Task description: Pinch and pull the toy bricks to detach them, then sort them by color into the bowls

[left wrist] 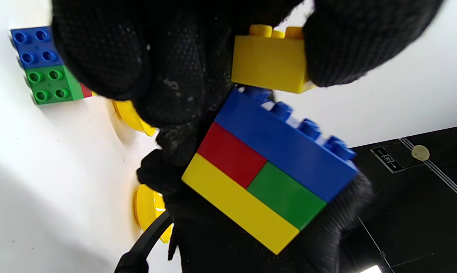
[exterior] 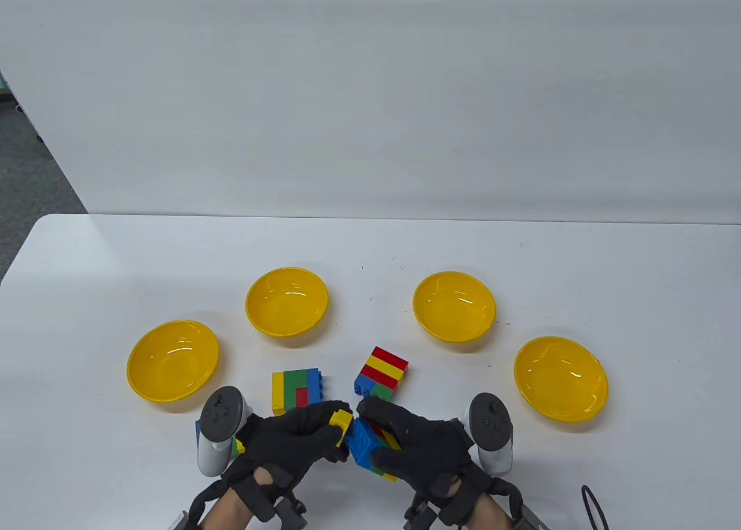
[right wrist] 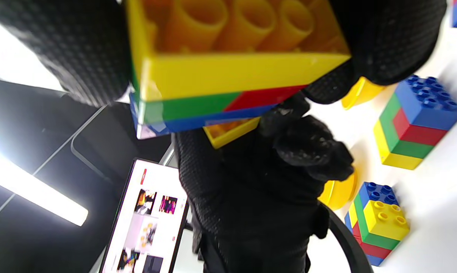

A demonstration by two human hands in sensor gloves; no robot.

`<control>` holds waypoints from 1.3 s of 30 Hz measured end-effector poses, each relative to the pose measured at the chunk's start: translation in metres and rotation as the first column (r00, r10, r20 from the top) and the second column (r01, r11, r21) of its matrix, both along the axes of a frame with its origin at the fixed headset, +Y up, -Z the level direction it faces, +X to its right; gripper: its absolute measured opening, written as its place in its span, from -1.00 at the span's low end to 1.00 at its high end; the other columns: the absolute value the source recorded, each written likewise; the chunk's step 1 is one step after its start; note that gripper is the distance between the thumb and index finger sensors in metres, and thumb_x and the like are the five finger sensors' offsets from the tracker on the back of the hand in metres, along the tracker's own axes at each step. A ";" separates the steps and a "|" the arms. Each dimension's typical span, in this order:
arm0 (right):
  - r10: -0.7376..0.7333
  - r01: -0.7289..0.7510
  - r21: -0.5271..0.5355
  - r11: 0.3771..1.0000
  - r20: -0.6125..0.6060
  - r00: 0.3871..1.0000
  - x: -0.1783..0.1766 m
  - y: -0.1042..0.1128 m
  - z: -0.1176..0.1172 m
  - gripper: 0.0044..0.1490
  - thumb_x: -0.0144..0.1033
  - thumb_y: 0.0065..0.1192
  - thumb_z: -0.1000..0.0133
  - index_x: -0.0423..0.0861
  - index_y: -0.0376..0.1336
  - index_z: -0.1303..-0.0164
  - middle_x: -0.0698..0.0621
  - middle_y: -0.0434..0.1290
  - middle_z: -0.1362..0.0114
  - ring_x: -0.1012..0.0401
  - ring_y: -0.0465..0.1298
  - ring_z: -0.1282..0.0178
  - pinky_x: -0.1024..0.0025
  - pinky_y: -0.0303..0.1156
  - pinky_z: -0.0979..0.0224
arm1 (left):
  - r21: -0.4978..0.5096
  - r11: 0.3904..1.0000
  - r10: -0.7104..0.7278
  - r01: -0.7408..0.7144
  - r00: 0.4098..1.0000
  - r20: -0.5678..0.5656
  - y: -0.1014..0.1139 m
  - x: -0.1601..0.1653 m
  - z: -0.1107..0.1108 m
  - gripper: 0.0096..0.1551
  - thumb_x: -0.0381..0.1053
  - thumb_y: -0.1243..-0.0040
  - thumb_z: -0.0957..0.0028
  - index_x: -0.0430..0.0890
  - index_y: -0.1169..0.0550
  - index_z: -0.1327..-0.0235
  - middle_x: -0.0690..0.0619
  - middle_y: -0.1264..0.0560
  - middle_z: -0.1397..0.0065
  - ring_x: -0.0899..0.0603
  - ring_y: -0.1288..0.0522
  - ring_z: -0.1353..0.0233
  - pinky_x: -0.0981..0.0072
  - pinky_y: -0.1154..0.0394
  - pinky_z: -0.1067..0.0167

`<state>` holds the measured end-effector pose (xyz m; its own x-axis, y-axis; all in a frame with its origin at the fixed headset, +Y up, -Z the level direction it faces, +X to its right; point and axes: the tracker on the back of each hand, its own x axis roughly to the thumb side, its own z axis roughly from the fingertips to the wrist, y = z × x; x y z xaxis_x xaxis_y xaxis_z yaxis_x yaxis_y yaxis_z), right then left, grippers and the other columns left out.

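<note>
Black textured gloves on both hands point(exterior: 289, 443), grey trackers point(exterior: 220, 428)

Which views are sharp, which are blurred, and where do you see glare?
Table view: sharp and evenly lit, with small bright highlights in each yellow bowl. Left wrist view: the blue brick's studs are smeared. Right wrist view: the yellow brick close to the lens is soft, and a light strip glares at the left.

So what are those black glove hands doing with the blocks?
They are pulling toy bricks apart to sort by color. The left hand pinches a small yellow brick, just off the top of a brick block that the right hand grips. Two more stacks, one on the left and one on the right, wait on the table. None of the four yellow bowls seems to hold a brick yet.
</note>
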<state>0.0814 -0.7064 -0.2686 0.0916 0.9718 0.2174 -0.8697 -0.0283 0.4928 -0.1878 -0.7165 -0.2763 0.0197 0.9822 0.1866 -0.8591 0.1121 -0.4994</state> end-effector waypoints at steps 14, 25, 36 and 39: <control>0.018 -0.012 -0.098 0.995 0.063 0.998 0.041 0.004 -0.010 0.28 0.05 0.49 0.14 -0.41 -0.04 -0.52 -0.48 0.18 -0.44 -0.37 0.43 -0.24 -0.26 0.52 -0.13 | 0.056 0.791 -0.440 0.609 0.629 -0.641 0.087 -0.108 -0.012 -0.20 0.14 -0.43 -0.04 -0.10 -0.40 -0.50 -0.30 -0.46 -0.44 -0.34 -0.60 -0.27 -0.28 -0.53 -0.21; 0.172 -0.173 0.038 0.984 0.035 0.985 0.033 0.010 -0.004 0.23 0.02 0.58 0.19 -0.48 0.10 -0.42 -0.55 0.12 -0.46 -0.41 0.42 -0.31 -0.15 0.56 -0.21 | -0.494 0.128 -0.905 0.860 -0.102 -0.413 0.053 -0.168 -0.092 -0.19 0.12 -0.48 0.02 -0.08 -0.42 -0.49 -0.27 -0.42 -0.49 -0.41 -0.48 -0.38 -0.39 -0.39 -0.32; 0.382 -0.390 0.099 0.915 0.096 0.919 0.029 0.010 -0.006 0.28 -0.24 0.63 0.20 -0.38 -0.11 -0.50 -0.48 0.04 -0.48 -0.19 0.53 -0.12 -0.06 0.62 -0.04 | -0.448 0.185 -0.853 0.875 -0.083 -0.515 0.063 -0.153 -0.099 -0.11 0.30 -0.31 -0.01 -0.03 -0.32 -0.56 -0.31 -0.28 -0.59 -0.46 -0.36 -0.49 -0.42 -0.30 -0.38; 0.395 -0.422 0.145 0.895 0.185 0.900 0.028 0.012 -0.003 0.27 -0.19 0.65 0.22 -0.41 -0.06 -0.47 -0.48 0.11 -0.45 -0.18 0.57 -0.08 -0.05 0.65 -0.01 | -0.333 0.277 -0.800 0.901 0.025 -0.600 0.089 -0.129 -0.088 -0.15 0.31 -0.28 -0.03 -0.02 -0.36 -0.54 -0.30 -0.30 -0.59 -0.45 -0.38 -0.48 -0.39 -0.33 -0.37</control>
